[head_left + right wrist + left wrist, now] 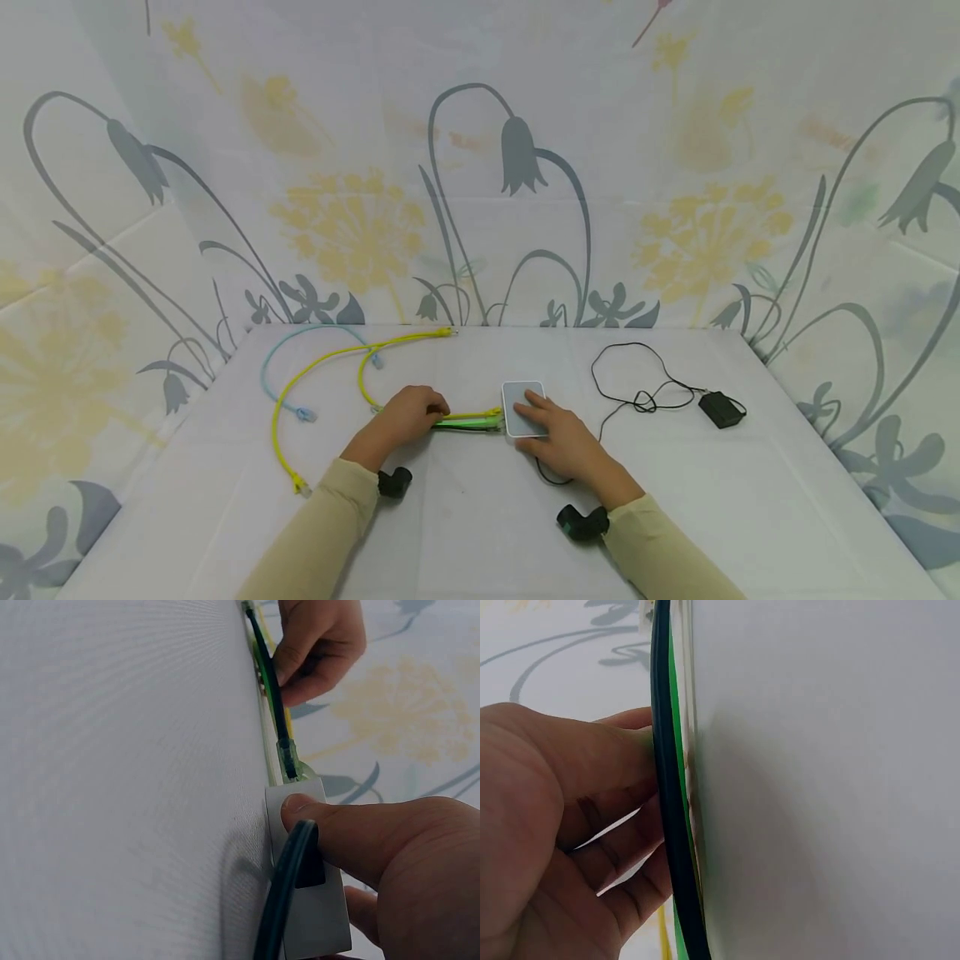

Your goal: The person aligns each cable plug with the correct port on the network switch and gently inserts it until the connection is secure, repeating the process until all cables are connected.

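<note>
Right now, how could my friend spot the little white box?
On the white table, find the person's right hand. It holds the flat grey-topped white box, beside the end of the thin green cable. Unlike the boxy black plastic adapter farther right, this box is pale.

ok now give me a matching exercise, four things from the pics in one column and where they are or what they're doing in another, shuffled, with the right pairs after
1. left hand
2. white box
3. black adapter
4. light blue cable

A. lying on the right side of the table
B. held by the right hand
C. lying curved at the table's back left
D. pinching dark and green cables

Right pairs: 1-D, 2-B, 3-A, 4-C
</note>
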Available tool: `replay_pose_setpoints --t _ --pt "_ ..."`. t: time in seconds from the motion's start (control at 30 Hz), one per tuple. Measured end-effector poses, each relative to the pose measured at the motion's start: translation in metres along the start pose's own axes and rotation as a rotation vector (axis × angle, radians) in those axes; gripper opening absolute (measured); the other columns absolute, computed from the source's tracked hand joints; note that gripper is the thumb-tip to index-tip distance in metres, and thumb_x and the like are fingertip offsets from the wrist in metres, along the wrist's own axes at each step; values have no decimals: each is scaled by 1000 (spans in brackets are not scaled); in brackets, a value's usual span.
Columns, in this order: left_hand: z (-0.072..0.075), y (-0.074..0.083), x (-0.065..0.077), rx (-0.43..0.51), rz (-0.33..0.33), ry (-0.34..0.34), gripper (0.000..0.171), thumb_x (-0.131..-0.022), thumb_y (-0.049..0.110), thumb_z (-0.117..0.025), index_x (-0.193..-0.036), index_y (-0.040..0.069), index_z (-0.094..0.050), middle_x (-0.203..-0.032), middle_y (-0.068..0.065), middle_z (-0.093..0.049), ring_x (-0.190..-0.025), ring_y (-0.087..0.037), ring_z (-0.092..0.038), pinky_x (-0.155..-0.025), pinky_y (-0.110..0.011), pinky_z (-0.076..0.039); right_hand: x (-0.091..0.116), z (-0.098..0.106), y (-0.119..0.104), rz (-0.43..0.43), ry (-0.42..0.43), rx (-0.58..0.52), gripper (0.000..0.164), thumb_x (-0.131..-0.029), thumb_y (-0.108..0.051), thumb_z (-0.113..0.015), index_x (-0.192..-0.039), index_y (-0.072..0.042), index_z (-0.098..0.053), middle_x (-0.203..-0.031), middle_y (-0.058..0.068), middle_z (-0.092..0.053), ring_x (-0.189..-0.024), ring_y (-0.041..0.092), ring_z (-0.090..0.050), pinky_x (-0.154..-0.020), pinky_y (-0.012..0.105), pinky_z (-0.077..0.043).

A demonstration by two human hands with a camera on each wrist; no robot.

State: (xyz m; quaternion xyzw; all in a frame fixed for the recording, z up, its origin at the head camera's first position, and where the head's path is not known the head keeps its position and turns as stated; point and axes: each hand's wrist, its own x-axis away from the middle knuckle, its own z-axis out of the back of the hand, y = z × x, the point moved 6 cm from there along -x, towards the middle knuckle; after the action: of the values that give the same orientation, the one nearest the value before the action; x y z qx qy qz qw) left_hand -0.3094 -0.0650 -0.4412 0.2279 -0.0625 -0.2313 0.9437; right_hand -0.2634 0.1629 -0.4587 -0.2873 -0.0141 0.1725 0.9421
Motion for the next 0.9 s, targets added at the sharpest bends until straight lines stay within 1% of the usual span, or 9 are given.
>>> replay_pose_setpoints --t 0.17,0.33,0.4,0.63,0.77,0.9 --pt "4 -8 6 -16 -5 -3 13 -91 8 -65 -99 11 -75 -93 0 -68 -89 -16 -62 -82 -33 -51 0 1 0 2 3 -2 57 -89 -34 -69 -141 -19 -52 -157 7 -34 -142 39 -33 -110 55 -36" --pt "11 -13 13 -49 -30 4 12 -91 9 -65 -98 12 -75 -91 1 -67 -85 -14 -60 -80 -32 -50 1 0 1 -3 7 3 57 -89 -35 -69 -141 -19 -53 -157 7 -34 -142 39 -34 -110 55 -36" --pt "14 -14 17 -57 -42 3 12 -91 9 -65 -98 11 -75 -91 0 -67 -86 -15 -60 -80 -33 -50 1 0 1 -3 5 4 57 -89 -35 -69 -141 -20 -52 -157 6 -34 -142 39 -34 -109 55 -36" --pt "28 -19 31 -65 -48 12 15 -91 7 -63 -102 10 -74 -94 -2 -67 -94 -22 -64 -84 -38 -52 1 0 0 3 4 4 57 -89 -35 -68 -141 -19 -52 -157 7 -34 -142 39 -34 -110 55 -36" --pt "35 -23 38 -68 -50 20 16 -90 6 -63 -102 9 -73 -95 -2 -68 -94 -22 -64 -85 -39 -52 0 0 0 3 8 10 57 -89 -34 -69 -141 -19 -52 -157 7 -34 -141 38 -34 -110 55 -36" --pt "41 -27 48 -59 -59 27 16 -89 6 -63 -102 8 -73 -94 -2 -67 -91 -21 -63 -83 -38 -52 0 0 1 7 7 21 57 -89 -35 -68 -141 -19 -52 -157 7 -34 -141 38 -35 -110 55 -36"
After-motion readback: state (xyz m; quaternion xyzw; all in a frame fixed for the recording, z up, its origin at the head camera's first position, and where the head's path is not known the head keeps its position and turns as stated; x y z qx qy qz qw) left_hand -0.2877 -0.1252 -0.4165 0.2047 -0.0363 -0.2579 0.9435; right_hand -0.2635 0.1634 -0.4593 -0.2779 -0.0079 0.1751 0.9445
